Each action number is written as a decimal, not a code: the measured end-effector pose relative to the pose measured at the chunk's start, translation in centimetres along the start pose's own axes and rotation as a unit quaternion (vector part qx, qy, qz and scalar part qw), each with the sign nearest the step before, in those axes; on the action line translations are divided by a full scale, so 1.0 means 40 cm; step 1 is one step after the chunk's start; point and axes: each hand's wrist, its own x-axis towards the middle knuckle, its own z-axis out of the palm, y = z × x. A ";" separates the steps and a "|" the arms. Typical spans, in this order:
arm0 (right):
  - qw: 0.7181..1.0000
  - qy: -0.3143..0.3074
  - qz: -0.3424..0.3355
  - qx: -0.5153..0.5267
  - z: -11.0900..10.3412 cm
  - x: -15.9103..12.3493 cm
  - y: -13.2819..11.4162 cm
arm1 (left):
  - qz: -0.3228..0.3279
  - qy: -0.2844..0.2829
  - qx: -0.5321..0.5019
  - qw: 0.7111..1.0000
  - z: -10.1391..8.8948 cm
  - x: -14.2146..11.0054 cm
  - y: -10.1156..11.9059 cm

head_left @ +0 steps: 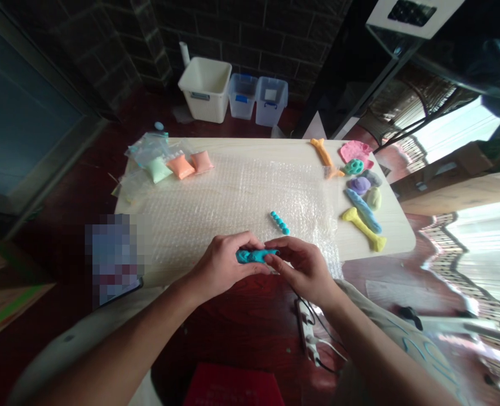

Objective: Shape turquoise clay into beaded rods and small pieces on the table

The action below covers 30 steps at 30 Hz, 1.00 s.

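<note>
A lumpy, elongated piece of turquoise modelling clay [253,256] is between my two hands, over the table's near edge. My left hand [222,262] is closed round its left end, thumb below and fingers above. At the other end, my right hand [302,268] pinches it between thumb and fingers, which hide part of it. Just beyond my hands, a short row of small turquoise clay balls [279,223] lies slantwise on bubble wrap [216,203]. The wrap covers much of the pale wooden table [253,148].
On the right lie clay shapes: an orange bone [323,155], a yellow bone [363,228], a blue roll [363,210] and a pink piece [355,152]. Several clay packets [181,166] sit at the far left. Bins [209,90] stand behind; a power strip [308,332] lies below.
</note>
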 end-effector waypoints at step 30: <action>0.985 -0.011 0.093 0.143 0.008 0.016 0.016 | 0.161 0.004 0.078 0.984 0.011 -0.007 0.000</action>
